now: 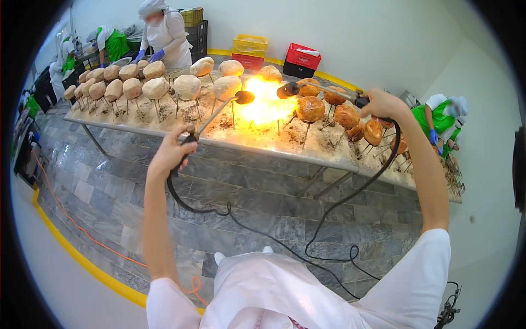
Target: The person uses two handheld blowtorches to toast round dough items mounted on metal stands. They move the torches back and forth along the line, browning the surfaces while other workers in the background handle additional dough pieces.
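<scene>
My left hand [174,151] is closed around the handle of a gas blowtorch [244,97] whose dark nozzle points right. A second blowtorch [288,90] is gripped in my right hand [383,104], its nozzle pointing left. Between the two nozzles a bright yellow flame [266,104] hides whatever stands inside it. Left of the flame, a pale rounded lump [227,88] stands on thin metal legs, like several others along the table. To the right, a glossy browned lump [310,109] sits on a similar stand among other browned ones. Their exact kind I cannot tell.
Scorch marks dot the long metal table [203,140]. Black hoses [323,219] trail from both torches across the tiled floor. Across the table works a person in white [170,33]; another person in green [438,118] bends at the right. Crates [249,46] stand by the wall.
</scene>
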Motion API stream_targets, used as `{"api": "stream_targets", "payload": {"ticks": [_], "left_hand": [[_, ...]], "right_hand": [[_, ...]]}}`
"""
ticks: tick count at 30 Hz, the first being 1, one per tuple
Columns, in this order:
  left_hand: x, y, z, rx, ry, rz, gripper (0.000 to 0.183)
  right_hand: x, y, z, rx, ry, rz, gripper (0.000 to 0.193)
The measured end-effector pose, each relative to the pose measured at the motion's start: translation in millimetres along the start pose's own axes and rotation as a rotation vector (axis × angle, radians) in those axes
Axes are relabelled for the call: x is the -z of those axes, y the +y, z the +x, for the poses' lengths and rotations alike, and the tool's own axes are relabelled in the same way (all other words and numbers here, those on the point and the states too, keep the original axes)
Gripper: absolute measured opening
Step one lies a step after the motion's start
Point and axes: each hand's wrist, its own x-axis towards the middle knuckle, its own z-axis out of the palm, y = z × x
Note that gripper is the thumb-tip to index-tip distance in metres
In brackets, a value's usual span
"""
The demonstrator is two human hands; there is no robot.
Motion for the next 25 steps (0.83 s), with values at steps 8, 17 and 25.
{"api": "stream_targets", "payload": {"ticks": [8,17,25], "left_hand": [[-87,-26,-73,0.02,0.189,-0.128,0.053],[-177,-24,-90,0.021,0.24,-0.232,0.054],[-226,-10,-90,0.009,0.328,-0.211,0.054]], "right_hand": [[-65,57,-46,0.012,0.125,0.258,0.026],[-182,90,-33,-0.104,0.152,0.826,0.031],[-349,82,-72,-0.173,-0.183,1.537,0.016]]}}
